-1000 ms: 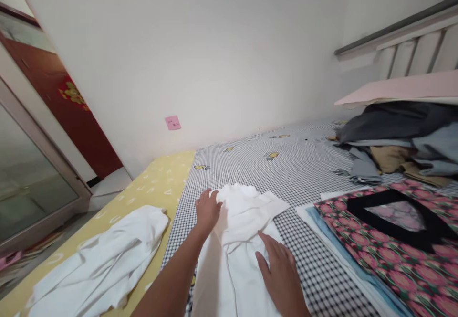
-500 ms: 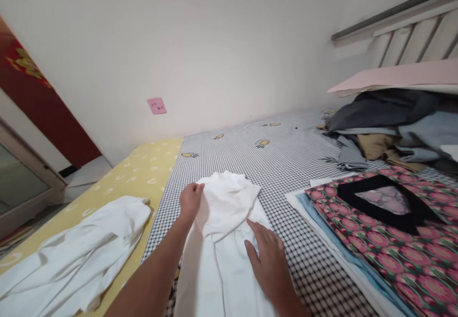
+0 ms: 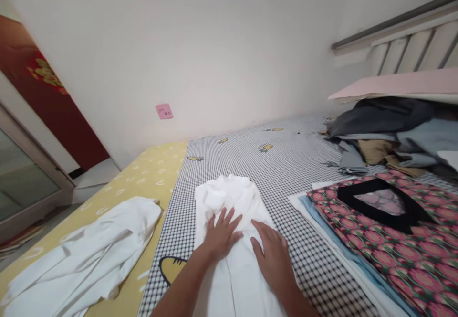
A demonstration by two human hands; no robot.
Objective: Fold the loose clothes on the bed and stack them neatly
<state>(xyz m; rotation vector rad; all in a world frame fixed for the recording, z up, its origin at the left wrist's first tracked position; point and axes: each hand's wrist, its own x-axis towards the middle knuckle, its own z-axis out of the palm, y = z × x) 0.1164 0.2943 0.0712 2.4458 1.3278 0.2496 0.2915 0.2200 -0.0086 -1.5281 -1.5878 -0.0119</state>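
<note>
A white garment [image 3: 250, 197], folded into a long narrow shape, lies on the checked bedsheet [image 3: 300, 164] in front of me. My left hand [image 3: 222, 236] rests on its middle with the fingers spread, and the cloth wrinkles around the fingertips. Close beside it, my right hand [image 3: 274, 255] lies along the garment's right side, fingers stretched out and thumb apart. Neither hand grips anything. The lower end of the garment runs out of view at the bottom, partly behind my forearms.
On the left, a crumpled white garment [image 3: 96, 255] lies on a yellow cloth [image 3: 157, 164]. At right is a folded stack topped by a floral garment [image 3: 379, 240] with a black collar. Behind it sits a heap of dark clothes [image 3: 390, 121] under a pink board [image 3: 400, 84].
My left hand has let go of the garment's upper left edge and moved down and right onto its middle, fingers spread. The right hand stays almost in place. The view has shifted slightly.
</note>
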